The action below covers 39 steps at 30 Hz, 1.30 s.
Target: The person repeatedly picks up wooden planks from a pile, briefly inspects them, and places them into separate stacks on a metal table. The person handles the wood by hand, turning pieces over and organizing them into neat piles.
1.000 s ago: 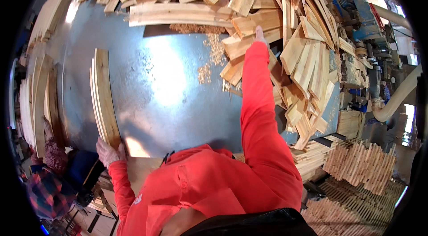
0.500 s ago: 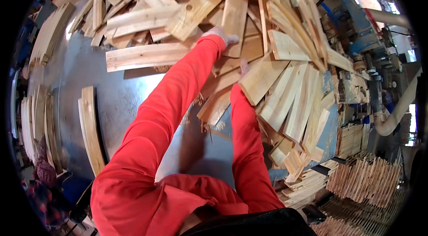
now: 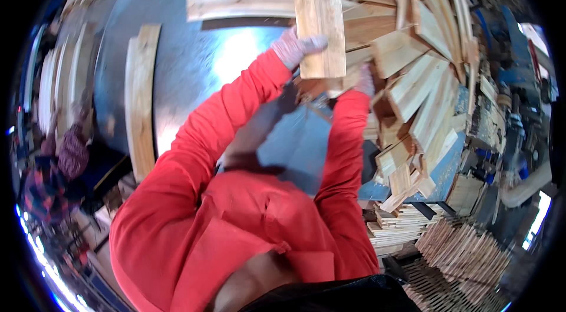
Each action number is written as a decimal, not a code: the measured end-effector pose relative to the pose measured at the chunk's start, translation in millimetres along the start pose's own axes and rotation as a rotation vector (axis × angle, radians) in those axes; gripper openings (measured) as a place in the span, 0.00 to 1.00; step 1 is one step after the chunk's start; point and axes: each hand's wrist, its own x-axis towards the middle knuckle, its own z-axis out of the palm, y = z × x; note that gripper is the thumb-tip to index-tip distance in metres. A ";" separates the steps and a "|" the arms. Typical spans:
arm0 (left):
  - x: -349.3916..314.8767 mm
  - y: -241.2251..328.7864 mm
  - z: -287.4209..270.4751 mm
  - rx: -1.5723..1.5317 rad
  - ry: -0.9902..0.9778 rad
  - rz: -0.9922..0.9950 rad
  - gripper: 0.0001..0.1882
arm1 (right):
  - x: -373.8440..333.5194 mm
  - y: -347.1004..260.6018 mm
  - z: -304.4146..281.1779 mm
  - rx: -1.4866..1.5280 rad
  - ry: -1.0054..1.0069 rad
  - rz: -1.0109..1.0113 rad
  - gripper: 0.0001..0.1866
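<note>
My left hand (image 3: 298, 46), in a pale glove, grips a long light wooden board (image 3: 321, 11) by its left edge near the lower end, thumb lying across the top face. The board is raised over the table and points away from me. My right hand (image 3: 365, 80), also gloved, is lower and to the right, against a pale piece of wood (image 3: 349, 78) partly under the raised board. Most of its fingers are hidden, so its grip does not show. Fanned boards (image 3: 421, 91) lie right of it.
Loose boards heap across the far side of the blue-grey table (image 3: 183, 46). One long plank (image 3: 142, 99) lies at the left, another (image 3: 242, 4) beyond my left hand. A co-worker (image 3: 53, 176) is at the far left beside stacked boards (image 3: 68, 76). Slat stacks (image 3: 466, 259) stand lower right.
My left hand has lifted the board off the heap and drawn it toward me. My right hand has shifted right in the picture. The view has swung, so the heap sits higher.
</note>
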 end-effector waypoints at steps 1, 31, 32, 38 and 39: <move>-19.5 19.8 -9.4 -0.242 -0.102 -0.071 0.32 | -25.2 -3.7 -0.3 0.066 -0.012 0.041 0.27; -280.4 99.2 -285.0 0.833 0.821 -0.186 0.40 | -311.8 129.3 65.5 -0.654 -0.293 -0.149 0.31; -269.5 100.6 -297.8 0.940 0.875 -0.249 0.40 | -308.5 130.4 66.7 -0.669 -0.278 -0.148 0.31; -216.9 159.1 -435.9 0.969 1.059 0.035 0.34 | -302.4 134.1 65.2 -0.638 -0.184 -0.110 0.32; -215.4 179.2 -471.3 1.126 1.090 -0.133 0.34 | -301.1 131.1 63.5 -0.644 -0.220 -0.080 0.32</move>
